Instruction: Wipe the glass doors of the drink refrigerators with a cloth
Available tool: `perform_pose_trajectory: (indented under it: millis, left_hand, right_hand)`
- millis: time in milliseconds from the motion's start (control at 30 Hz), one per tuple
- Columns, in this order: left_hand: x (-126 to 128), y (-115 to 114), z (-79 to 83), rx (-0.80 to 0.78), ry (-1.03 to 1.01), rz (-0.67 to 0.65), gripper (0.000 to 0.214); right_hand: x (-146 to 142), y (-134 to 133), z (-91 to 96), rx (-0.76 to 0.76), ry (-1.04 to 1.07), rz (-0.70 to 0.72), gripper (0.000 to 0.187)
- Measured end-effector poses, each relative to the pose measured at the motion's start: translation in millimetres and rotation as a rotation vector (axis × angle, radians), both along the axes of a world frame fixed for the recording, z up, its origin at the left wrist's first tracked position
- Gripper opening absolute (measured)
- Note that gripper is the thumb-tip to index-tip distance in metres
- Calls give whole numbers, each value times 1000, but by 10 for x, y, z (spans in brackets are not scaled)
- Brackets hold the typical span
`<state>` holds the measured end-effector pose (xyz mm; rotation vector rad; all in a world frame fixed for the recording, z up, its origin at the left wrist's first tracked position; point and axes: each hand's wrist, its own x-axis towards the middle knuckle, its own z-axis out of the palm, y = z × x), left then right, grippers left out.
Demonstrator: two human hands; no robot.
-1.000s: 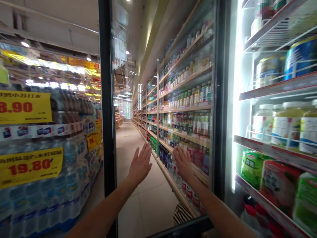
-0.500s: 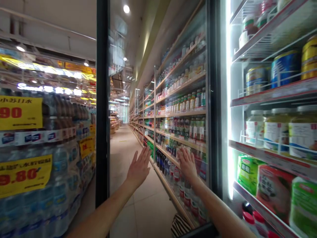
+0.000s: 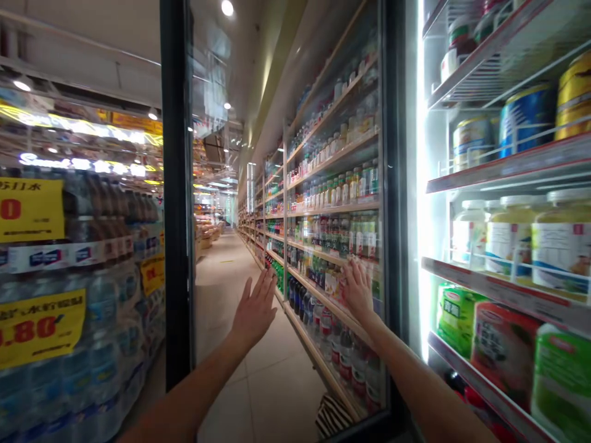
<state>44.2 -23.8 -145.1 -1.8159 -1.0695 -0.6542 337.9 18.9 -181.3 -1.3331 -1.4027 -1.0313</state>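
A glass cooler door (image 3: 286, 92) with a black frame stands swung out in front of me. Both my palms press flat on its glass. My left hand (image 3: 254, 309) lies open near the middle of the pane, fingers spread upward. My right hand (image 3: 359, 289) is open too, flat against the glass close to the door's right frame edge (image 3: 393, 246). Neither hand holds anything. Through the glass I see a long aisle with drink shelves (image 3: 332, 246).
The lit cooler interior on the right holds wire shelves with jars (image 3: 512, 237), cans (image 3: 526, 126) and green and red packs (image 3: 503, 347). Stacked water bottles with yellow price signs (image 3: 39, 326) fill the left. A striped bag (image 3: 333, 418) sits low by the door.
The door's frame has shifted left in view as the door swung further out. Both hands stayed flat on the glass; my right hand moved right, towards the frame.
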Motion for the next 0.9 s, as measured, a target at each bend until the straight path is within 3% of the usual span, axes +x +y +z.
perform_pose_trajectory:
  millis: [100,233,300,500,600,667,733,800,900]
  left_hand:
    - [-12,14,-16,17,1,-8,57]
    - [-25,56,-42,57,5,-28,56]
    - [-11,76,-14,84,25,-54,55]
    - [3,111,334,166,-8,-68,57]
    - [-68,117,490,168,-47,-58,60]
    - [-114,124,537,170,-58,-61,62]
    - [-144,136,558,172,-58,-68,64]
    - [-160,148,586,173,-59,-75,68]
    - [-177,157,672,178,-73,-77,69]
  right_hand:
    - [86,47,49,20,43,-9,52]
    - [152,86,-306,2,33,-20,55]
    - [214,113,-305,9,45,-19,57]
    - [441,172,452,98,158,38,57]
    - [461,193,413,129,169,51,55]
    - [474,214,306,148,172,51,54]
    - [514,230,341,152,200,44,52]
    - [561,236,581,147,246,37,49]
    - [521,230,1110,156,263,41,47]
